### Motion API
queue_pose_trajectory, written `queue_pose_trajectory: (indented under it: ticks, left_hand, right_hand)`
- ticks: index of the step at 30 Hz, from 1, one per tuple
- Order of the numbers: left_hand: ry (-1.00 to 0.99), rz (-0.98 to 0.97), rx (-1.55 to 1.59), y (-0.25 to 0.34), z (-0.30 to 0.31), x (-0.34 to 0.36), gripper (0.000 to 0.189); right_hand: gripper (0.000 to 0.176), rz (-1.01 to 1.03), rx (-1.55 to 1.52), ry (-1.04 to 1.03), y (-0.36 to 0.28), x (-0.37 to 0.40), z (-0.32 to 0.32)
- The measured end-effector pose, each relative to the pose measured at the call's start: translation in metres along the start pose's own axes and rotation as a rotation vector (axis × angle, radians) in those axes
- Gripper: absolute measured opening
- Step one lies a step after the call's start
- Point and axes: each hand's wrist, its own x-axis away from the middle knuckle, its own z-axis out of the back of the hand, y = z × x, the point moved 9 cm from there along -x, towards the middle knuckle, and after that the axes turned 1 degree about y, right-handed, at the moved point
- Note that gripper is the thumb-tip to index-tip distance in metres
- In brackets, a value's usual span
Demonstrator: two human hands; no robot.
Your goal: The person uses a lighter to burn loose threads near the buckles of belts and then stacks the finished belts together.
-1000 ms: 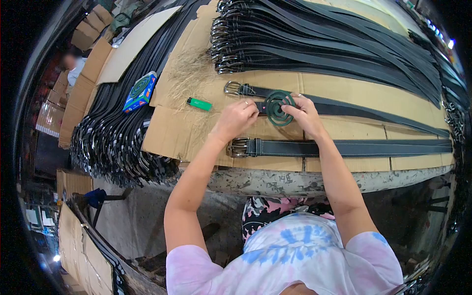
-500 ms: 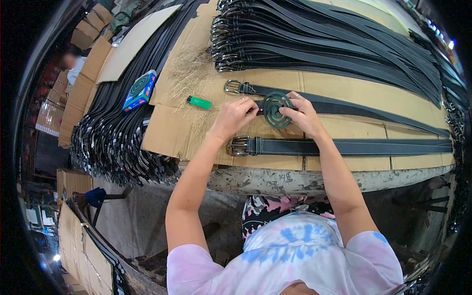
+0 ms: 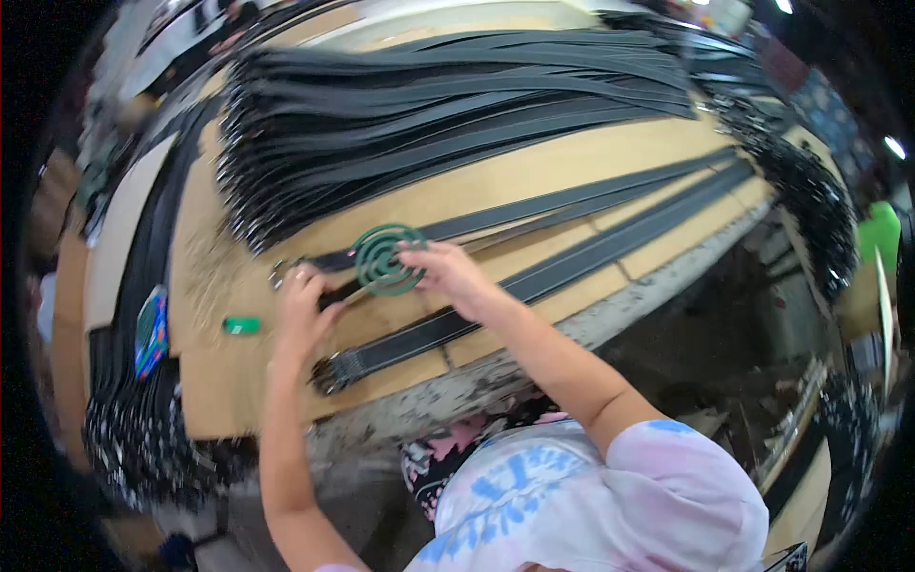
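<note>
A green mosquito coil (image 3: pixel 389 259) is pinched in my right hand (image 3: pixel 446 274), held over the belts near the front of the table. My left hand (image 3: pixel 307 303) is to its left, blurred, with thumb and fingers closed round the free end of a dark belt (image 3: pixel 534 221) that runs behind the coil. A metal buckle (image 3: pixel 278 275) lies just beyond my left fingers. Nearer me, a second black belt (image 3: pixel 419 334) with light stitching lies flat, its buckle (image 3: pixel 331 375) at the left. A green lighter (image 3: pixel 242 325) rests left of my left hand.
A large pile of black belts (image 3: pixel 457 105) covers the back of the cardboard-topped table (image 3: pixel 238 391). More belts hang at the left, with a blue box (image 3: pixel 151 334) on them. Buckled belts (image 3: pixel 801 191) hang beyond the right end. Dry straw (image 3: pixel 205 257) lies near the pile.
The view has swung to the right, so the table appears turned and further left. My left hand is now farther from the coil. The coil stays in my right hand.
</note>
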Motion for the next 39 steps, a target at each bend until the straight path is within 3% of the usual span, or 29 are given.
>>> queue_pose_trajectory:
  ticks: [3,5,7,9,11,14,15,22,25,27,32,37,38,39]
  left_hand:
    - [-0.046,0.097,-0.027,0.018,0.008,-0.009,0.032]
    - [-0.047,0.142,0.121,0.019,0.018,-0.005,0.033]
    - [-0.081,0.233,0.159,0.011,0.027,0.006,0.040]
    - [-0.048,0.228,0.202,0.033,0.050,0.007,0.043]
    - [-0.016,0.230,0.246,0.045,0.070,0.012,0.047]
    - [-0.101,0.145,0.118,0.039,0.085,0.029,0.054]
    - [-0.110,0.165,0.103,0.038,0.087,0.031,0.054]
    - [-0.196,0.189,0.194,0.047,0.080,0.039,0.040]
    - [-0.230,0.212,0.188,0.058,0.070,0.032,0.044]
    - [-0.212,0.118,0.190,0.073,0.063,0.026,0.046]
    - [-0.276,0.098,0.091,0.080,0.033,0.029,0.048]
    - [-0.400,0.085,-0.154,0.072,0.006,0.047,0.060]
    - [-0.359,0.053,-0.150,0.074,0.008,0.046,0.063]
    - [-0.321,0.022,-0.143,0.075,0.009,0.045,0.066]
  right_hand:
    - [0.023,0.047,-0.038,0.129,-0.029,0.025,0.040]
    - [0.018,0.160,-0.274,0.390,-0.045,0.038,0.085]
    - [0.018,0.426,-0.312,0.591,-0.081,0.045,0.144]
    - [0.017,0.649,-0.484,0.661,-0.136,0.069,0.193]
    - [0.022,0.806,-0.354,0.867,-0.192,0.093,0.273]
    - [0.027,1.072,-0.186,0.904,-0.289,0.152,0.318]
    - [0.013,1.125,-0.235,0.845,-0.316,0.171,0.328]
    - [0.022,0.977,0.223,0.926,-0.480,0.252,0.472]
    - [0.027,0.929,0.367,1.021,-0.489,0.249,0.459]
    - [0.029,0.905,0.401,1.072,-0.486,0.248,0.463]
    - [0.036,0.819,0.430,1.212,-0.449,0.244,0.539]
    - [0.043,0.678,0.368,1.351,-0.338,0.234,0.582]
    - [0.048,0.648,0.425,1.273,-0.327,0.228,0.591]
    - [0.047,0.625,0.200,1.162,-0.302,0.219,0.578]
